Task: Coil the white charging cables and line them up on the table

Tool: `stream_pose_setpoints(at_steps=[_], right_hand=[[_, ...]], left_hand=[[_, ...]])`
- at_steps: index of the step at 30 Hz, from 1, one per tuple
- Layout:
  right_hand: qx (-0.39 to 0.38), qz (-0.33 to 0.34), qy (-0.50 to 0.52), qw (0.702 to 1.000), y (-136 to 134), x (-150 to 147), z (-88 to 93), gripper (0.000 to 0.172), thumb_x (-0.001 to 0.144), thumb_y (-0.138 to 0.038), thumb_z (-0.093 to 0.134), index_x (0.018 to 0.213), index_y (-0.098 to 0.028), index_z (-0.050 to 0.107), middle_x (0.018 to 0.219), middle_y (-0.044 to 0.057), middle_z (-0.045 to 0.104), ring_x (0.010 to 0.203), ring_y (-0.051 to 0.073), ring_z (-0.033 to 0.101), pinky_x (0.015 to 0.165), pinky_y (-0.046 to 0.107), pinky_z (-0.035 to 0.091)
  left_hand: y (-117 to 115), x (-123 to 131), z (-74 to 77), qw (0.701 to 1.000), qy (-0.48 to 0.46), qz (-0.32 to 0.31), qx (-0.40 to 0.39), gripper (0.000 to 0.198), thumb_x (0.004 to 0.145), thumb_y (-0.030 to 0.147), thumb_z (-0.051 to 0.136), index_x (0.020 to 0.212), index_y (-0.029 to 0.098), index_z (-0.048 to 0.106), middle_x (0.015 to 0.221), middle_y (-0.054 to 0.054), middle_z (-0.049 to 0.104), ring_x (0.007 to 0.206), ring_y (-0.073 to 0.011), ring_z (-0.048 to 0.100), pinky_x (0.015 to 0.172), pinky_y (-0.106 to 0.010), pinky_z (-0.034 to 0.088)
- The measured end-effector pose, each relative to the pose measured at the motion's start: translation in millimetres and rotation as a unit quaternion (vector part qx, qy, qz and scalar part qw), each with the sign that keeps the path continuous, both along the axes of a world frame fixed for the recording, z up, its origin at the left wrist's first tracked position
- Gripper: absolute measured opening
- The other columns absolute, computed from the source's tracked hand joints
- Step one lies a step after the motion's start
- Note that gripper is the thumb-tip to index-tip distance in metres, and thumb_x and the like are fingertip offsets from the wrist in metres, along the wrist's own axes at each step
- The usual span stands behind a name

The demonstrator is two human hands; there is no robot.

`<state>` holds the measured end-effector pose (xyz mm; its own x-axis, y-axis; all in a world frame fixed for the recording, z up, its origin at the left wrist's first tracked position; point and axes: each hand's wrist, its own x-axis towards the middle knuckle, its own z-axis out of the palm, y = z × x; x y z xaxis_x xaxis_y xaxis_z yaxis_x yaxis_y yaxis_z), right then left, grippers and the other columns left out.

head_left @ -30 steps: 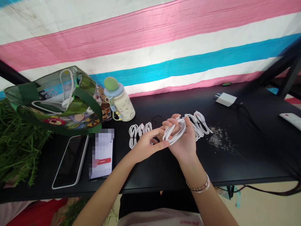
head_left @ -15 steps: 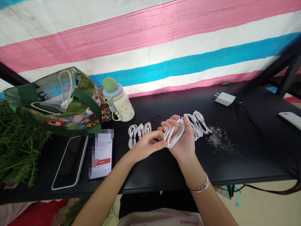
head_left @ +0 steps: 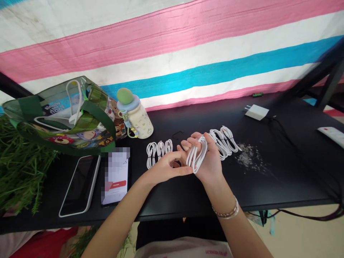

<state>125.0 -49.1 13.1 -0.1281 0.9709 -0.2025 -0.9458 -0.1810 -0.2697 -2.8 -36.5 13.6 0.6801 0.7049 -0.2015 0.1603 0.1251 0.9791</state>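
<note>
A white cable, wound into an oval coil, is held between both hands above the black table. My left hand pinches the lower left end of the coil between thumb and fingers. Around its other side curl the fingers of my right hand, palm turned up, a bracelet on that wrist. Several tied white cable coils lie behind my left hand, partly covered by it. More tied coils rest just right of my right hand.
At the left stand a clear green-handled bag and a cream bottle; two phones lie in front. A white charger, a black cord, white crumbs and a white remote are at the right. Black twist ties lie behind my hands.
The coil in my hands has turned more upright and shifted slightly left and down. My right-hand fingers have moved a little left with it. Both hands still hold it.
</note>
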Motion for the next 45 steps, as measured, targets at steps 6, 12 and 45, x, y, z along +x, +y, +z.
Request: stream_pose_setpoints(at_steps=[6, 12, 45], right_hand=[[0.021, 0.008, 0.002, 1.0, -1, -3, 4.4, 0.027, 0.089, -0.038, 0.046, 0.065, -0.023, 0.048, 0.047, -0.008, 0.047, 0.048, 0.011, 0.048, 0.067, 0.031, 0.051], [0.009, 0.001, 0.006, 1.0, -2, -3, 8.1, 0.029, 0.089, -0.04, 0.043, 0.066, -0.023, 0.049, 0.046, -0.009, 0.047, 0.047, 0.01, 0.047, 0.059, 0.026, 0.048], [0.05, -0.026, -0.009, 0.998, 0, 2, -4.0, 0.012, 0.073, -0.031, 0.065, 0.065, -0.023, 0.06, 0.059, -0.008, 0.065, 0.057, 0.008, 0.062, 0.064, 0.023, 0.052]], left_hand=[[-2, 1, 5.9, 0.998, -0.038, -0.034, -0.037, 0.031, 0.064, 0.041, 0.072, 0.067, 0.019, 0.05, 0.064, 0.004, 0.049, 0.06, -0.0097, 0.047, 0.061, -0.025, 0.04], [-3, 1, 5.9, 0.998, -0.054, -0.028, -0.034, 0.029, 0.065, 0.041, 0.072, 0.067, 0.018, 0.054, 0.063, 0.003, 0.053, 0.06, -0.0101, 0.051, 0.061, -0.025, 0.041], [-7, 3, 1.8, 0.995, -0.076, -0.07, -0.004, 0.054, 0.087, 0.064, 0.027, 0.06, 0.02, 0.043, 0.062, -0.004, 0.065, 0.07, -0.0164, 0.061, 0.074, -0.028, 0.042]])
